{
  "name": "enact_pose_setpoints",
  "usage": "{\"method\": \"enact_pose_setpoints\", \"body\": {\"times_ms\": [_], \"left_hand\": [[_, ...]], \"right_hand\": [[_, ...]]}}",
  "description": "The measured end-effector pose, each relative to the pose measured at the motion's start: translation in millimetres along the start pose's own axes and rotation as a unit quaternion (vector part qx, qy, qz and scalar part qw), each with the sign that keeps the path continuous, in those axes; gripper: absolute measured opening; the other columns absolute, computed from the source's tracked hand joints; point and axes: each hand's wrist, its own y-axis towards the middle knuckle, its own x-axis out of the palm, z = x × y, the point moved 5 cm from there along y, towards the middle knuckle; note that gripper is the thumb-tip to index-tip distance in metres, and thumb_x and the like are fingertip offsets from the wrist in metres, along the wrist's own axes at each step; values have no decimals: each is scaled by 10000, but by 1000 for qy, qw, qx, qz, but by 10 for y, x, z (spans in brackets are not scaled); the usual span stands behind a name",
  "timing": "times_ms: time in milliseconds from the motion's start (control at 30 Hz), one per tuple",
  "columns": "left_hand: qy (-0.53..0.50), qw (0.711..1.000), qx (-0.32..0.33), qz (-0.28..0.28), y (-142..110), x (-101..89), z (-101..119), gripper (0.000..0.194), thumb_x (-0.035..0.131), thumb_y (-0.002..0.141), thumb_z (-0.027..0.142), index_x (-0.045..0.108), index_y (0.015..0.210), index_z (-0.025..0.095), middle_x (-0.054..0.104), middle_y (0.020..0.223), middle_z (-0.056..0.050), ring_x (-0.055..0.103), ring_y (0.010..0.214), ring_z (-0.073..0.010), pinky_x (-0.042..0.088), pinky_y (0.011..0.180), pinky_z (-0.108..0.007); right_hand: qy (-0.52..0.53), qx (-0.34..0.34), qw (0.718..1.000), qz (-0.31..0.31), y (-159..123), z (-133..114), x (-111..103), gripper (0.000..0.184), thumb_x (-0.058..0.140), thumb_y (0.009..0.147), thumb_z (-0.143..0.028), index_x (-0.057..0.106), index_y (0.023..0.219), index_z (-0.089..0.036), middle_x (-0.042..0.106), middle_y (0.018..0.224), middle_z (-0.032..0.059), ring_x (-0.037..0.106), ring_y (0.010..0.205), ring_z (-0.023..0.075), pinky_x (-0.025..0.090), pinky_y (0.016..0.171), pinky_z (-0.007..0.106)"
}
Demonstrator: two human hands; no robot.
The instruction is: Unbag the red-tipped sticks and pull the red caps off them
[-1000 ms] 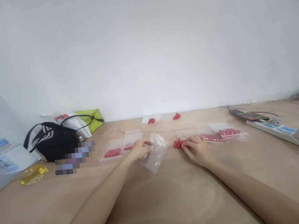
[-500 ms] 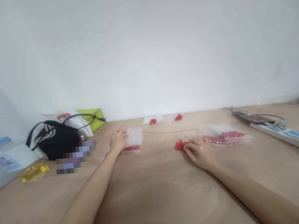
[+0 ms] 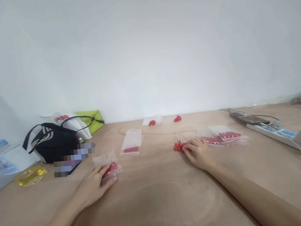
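Note:
My left hand (image 3: 95, 185) rests on the table at the left, thumb and fingers around a clear plastic bag (image 3: 116, 171) with red-tipped pieces in it. Beyond it lies a flat white-and-clear packet (image 3: 131, 139) with a row of red tips along its near edge. My right hand (image 3: 199, 153) is closed in a pinch at the red ends of a fan of thin white sticks with red tips (image 3: 179, 145). Its fingers partly hide the sticks at the right of the fan. Right of that hand, more bags of red-tipped sticks (image 3: 230, 135) lie overlapping.
Two small red clusters (image 3: 151, 122) (image 3: 177, 118) lie on bags by the wall. At left stand a black bag (image 3: 55, 142), a phone-like blurred item (image 3: 74, 160) and a jug of yellow liquid (image 3: 31, 176). A power strip (image 3: 276, 133) with a phone (image 3: 251, 118) and cable is at right.
My left hand has come back toward me and left, from beside the white packet to the bag of red-tipped pieces, which now sits nearer. My right hand stays at the fanned sticks.

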Motion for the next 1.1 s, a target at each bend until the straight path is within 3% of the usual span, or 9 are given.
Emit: {"method": "enact_pose_setpoints", "body": {"times_ms": [67, 200, 300, 367, 500, 633, 767, 967, 1100], "left_hand": [[-16, 999, 10, -26, -243, -12, 143, 580, 513, 670, 536, 521, 1174, 250, 558, 1158, -82, 523, 1032, -289, 423, 869, -387], [-78, 985, 135, -67, -467, -7, 674, 614, 611, 640, 460, 428, 1220, 376, 501, 1234, -17, 508, 1056, -273, 434, 856, -371], [-113, 965, 224, -78, -288, 50, 1165, 400, 519, 762, 345, 499, 1162, 363, 586, 1099, -23, 536, 990, -221, 423, 855, -339], [-143, 949, 275, -50, -68, 105, 1457, 323, 488, 795, 311, 555, 1110, 283, 598, 1012, -54, 523, 968, -206, 410, 861, -333], [-176, 929, 325, -32, 340, 305, 1835, 280, 482, 808, 291, 589, 1042, 182, 560, 925, -77, 538, 840, -168, 440, 783, -294], [-197, 925, 324, -6, 509, 406, 1971, 264, 497, 801, 318, 591, 1003, 176, 545, 900, -60, 532, 812, -160, 441, 763, -293], [-215, 928, 305, 14, 462, 409, 1947, 284, 510, 790, 318, 575, 1029, 180, 551, 920, -64, 527, 850, -176, 431, 782, -313], [-194, 940, 281, 0, 345, 301, 1924, 273, 534, 759, 389, 603, 940, 195, 566, 829, -52, 528, 769, -182, 429, 692, -305], [-179, 947, 266, -20, 401, 216, 1997, 246, 527, 757, 417, 611, 835, 200, 558, 749, -25, 524, 745, -175, 416, 694, -295]], "right_hand": [[0, -1, 1000, -4, 4, -3, 2, 144, 477, 778, -202, 615, 739, -211, 608, 773, 12, 491, 749, 144, 255, 688, 302], [7, -2, 1000, 1, 13, -24, -5, 156, 469, 785, -211, 617, 735, -212, 602, 756, 17, 488, 743, 146, 264, 692, 306], [33, -6, 999, -5, -1, -65, -19, 150, 474, 785, -215, 617, 745, -209, 601, 754, 24, 488, 757, 154, 286, 695, 310], [60, -11, 998, -24, -27, -111, -30, 140, 480, 781, -217, 617, 752, -209, 599, 752, 25, 489, 754, 155, 306, 699, 312], [94, -21, 991, -89, -108, -227, -40, 95, 522, 756, -245, 611, 733, -216, 591, 720, 12, 495, 738, 154, 325, 745, 337], [98, -12, 987, -128, -155, -260, -23, 79, 544, 745, -259, 613, 722, -228, 586, 739, 7, 508, 747, 154, 334, 755, 346], [108, 20, 985, -130, -139, -213, 24, 106, 541, 753, -294, 618, 724, -227, 587, 750, 17, 525, 733, 155, 352, 723, 333], [105, 93, 982, -124, -153, -214, 94, 116, 552, 746, -326, 640, 761, -251, 604, 798, 20, 538, 773, 173, 357, 705, 335], [136, 93, 978, -127, -158, -257, 100, 87, 565, 729, -281, 644, 757, -260, 614, 813, 13, 545, 790, 178, 361, 710, 337]]}}
